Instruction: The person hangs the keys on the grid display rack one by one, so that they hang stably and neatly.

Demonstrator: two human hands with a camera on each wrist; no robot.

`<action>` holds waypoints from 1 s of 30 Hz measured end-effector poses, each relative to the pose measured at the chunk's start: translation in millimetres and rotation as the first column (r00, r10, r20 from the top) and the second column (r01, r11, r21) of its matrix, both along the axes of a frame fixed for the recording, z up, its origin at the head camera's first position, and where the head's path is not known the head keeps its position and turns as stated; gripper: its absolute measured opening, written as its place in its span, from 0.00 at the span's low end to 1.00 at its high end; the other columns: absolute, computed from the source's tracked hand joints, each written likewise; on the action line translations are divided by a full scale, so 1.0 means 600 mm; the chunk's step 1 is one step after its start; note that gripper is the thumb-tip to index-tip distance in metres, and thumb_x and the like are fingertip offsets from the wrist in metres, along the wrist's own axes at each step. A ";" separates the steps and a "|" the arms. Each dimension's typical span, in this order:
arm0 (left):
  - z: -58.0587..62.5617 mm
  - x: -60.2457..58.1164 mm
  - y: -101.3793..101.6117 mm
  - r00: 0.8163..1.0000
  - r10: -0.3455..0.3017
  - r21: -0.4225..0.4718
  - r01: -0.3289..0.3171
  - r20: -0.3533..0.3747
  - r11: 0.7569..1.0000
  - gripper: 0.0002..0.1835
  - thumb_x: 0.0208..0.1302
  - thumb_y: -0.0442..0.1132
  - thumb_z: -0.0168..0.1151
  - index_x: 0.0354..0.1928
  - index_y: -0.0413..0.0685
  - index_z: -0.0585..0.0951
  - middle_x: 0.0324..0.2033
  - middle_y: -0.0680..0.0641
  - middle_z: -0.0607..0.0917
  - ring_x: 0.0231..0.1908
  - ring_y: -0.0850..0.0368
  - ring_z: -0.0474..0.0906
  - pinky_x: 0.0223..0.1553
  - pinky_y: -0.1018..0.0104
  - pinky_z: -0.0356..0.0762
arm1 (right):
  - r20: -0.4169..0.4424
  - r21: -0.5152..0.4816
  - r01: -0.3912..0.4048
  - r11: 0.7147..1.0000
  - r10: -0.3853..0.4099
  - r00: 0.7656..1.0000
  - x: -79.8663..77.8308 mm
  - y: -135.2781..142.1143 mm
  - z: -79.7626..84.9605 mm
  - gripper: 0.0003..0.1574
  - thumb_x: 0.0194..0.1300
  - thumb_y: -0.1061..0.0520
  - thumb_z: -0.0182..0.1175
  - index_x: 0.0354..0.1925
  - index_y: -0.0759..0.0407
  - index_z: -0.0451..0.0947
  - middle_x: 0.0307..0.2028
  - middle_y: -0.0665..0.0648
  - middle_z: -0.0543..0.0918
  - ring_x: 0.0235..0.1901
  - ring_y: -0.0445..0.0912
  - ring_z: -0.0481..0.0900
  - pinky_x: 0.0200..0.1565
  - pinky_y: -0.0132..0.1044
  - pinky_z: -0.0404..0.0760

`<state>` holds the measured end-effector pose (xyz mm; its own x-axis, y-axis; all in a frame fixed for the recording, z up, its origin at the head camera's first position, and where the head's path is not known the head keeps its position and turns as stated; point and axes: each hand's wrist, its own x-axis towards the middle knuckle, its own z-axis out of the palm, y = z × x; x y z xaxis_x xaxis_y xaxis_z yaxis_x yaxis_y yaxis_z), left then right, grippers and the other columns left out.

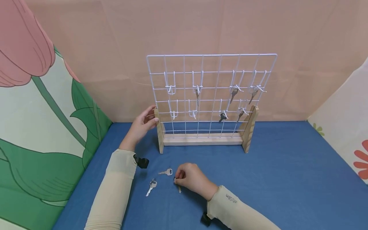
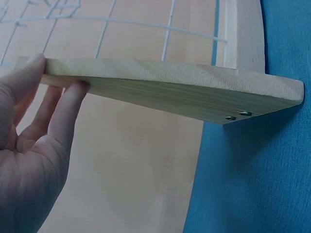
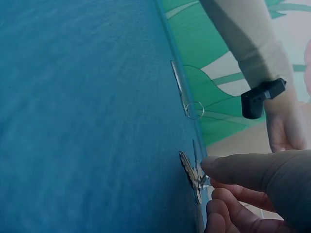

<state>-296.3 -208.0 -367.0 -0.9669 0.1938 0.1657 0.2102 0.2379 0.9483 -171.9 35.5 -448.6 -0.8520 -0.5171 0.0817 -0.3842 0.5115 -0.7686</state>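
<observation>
The left hand (image 1: 142,124) rests against the left wooden foot (image 1: 159,131) of the white wire grid rack (image 1: 211,95); its fingers (image 2: 63,116) lie straight and slightly spread, tips touching the foot's upper end, thumb on the top edge. Below and right of that wrist, two silver keys lie on the blue cloth (image 1: 287,179): one key (image 1: 151,186) nearer the left sleeve, another key (image 1: 166,172) just left of the right fingers. The right hand (image 1: 192,178) curls down on the cloth, its fingertips (image 3: 228,167) pinching a third key (image 1: 177,184) by the head. Five keys hang on the rack's hooks, well beyond the right fingers.
</observation>
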 end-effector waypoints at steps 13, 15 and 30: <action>0.001 0.002 0.002 1.000 0.000 -0.005 0.000 0.004 1.000 0.35 0.75 0.39 0.59 0.79 0.60 0.59 0.72 0.39 0.67 0.68 0.42 0.68 0.64 0.46 0.73 | -0.012 0.006 -0.004 1.000 0.004 1.000 0.005 -0.010 0.000 0.12 0.59 0.68 0.71 0.24 0.56 0.82 0.19 0.45 0.76 0.20 0.35 0.72 0.22 0.28 0.75; 0.002 0.003 0.002 1.000 0.001 -0.005 -0.001 0.005 1.000 0.35 0.75 0.39 0.59 0.79 0.60 0.59 0.72 0.39 0.67 0.68 0.42 0.68 0.64 0.47 0.73 | -0.011 0.008 -0.003 1.000 0.003 1.000 0.004 -0.009 0.001 0.12 0.60 0.67 0.71 0.24 0.56 0.82 0.19 0.44 0.76 0.20 0.35 0.72 0.22 0.28 0.75; -0.002 0.002 0.003 1.000 0.015 -0.015 -0.015 0.000 1.000 0.35 0.75 0.39 0.59 0.80 0.59 0.59 0.71 0.39 0.68 0.68 0.42 0.68 0.63 0.49 0.73 | -0.220 -0.040 0.073 0.997 -0.080 0.972 -0.001 0.016 0.048 0.04 0.68 0.62 0.67 0.34 0.54 0.83 0.29 0.47 0.77 0.28 0.38 0.72 0.29 0.29 0.77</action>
